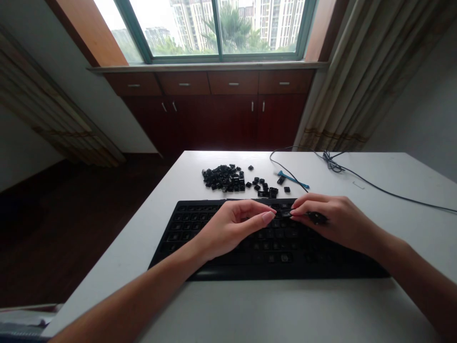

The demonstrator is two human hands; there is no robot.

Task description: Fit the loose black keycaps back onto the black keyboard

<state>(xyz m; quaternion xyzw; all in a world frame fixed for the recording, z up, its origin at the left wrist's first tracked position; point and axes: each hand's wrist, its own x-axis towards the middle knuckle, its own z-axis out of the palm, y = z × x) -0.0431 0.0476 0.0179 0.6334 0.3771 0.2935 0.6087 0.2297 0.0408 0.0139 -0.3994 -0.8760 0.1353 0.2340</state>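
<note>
A black computer keyboard (pixel 271 247) lies on the white table (pixel 107 252), and many of its keycaps look removed. My left hand (pixel 232 226) rests over the middle keys, with its fingers together and pointing right. Nothing shows in it. My right hand (pixel 337 221) curls over the upper right of the keyboard, with a small black keycap (pixel 316 217) tucked under its fingers. The fingertips of both hands nearly meet above a key. Behind the keyboard lies a heap of black keycaps (pixel 223 178), with several loose ones (pixel 262 186) beside it.
A blue plastic tool (pixel 293 179) lies right of the keycaps. A dark cable (pixel 374 188) loops across the table's far right and runs off the right side. The table's left edge drops to a dark wooden floor. Wooden cabinets (pixel 214 114) stand beyond its far edge.
</note>
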